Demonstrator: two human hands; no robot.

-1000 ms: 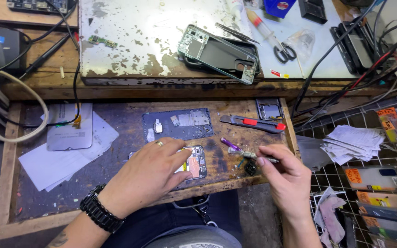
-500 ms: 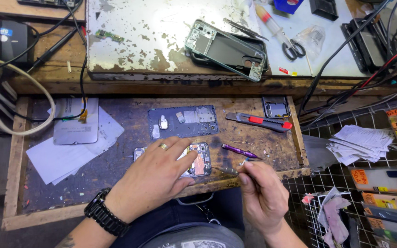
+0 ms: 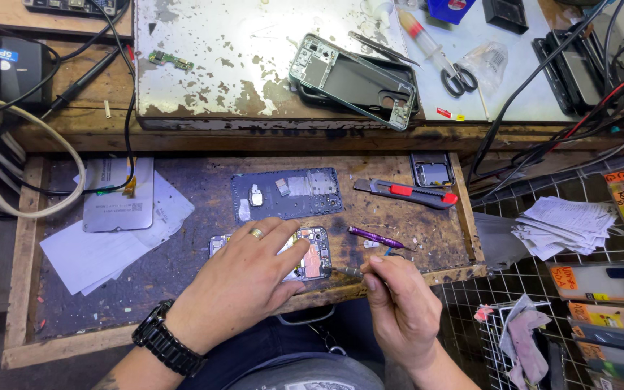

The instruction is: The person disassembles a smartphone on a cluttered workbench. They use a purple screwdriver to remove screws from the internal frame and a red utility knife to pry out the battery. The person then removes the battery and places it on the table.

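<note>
- Phone point(image 3: 310, 258), back off and board bare, lies near the front edge of the desk point(image 3: 182, 260), at 6 o'clock from the grey back panel point(image 3: 287, 193).
- Left hand point(image 3: 243, 285) lies flat over the phone's left half, fingers spread and pressing down; it covers much of the board, so a part could sit unseen beneath it. If that hold eases, the phone may skate toward the edge.
- Right hand point(image 3: 399, 310) pinches a thin metal tool point(image 3: 347, 271), its tip touching the phone's right edge at 3 o'clock. I judge a slip there could gouge the board or tear a flex cable; too much force could crack something.
- Purple screwdriver point(image 3: 375, 237) rests loose just at 12 o'clock of the right hand; a nudge might roll it off the desk.
- Small pale bits lie near that screwdriver; whether they are screws I cannot tell, but they could scatter easily.
- Utility knife point(image 3: 406, 193) sits at 1 o'clock from the phone, well apart; whether its blade is out I cannot tell.
</note>
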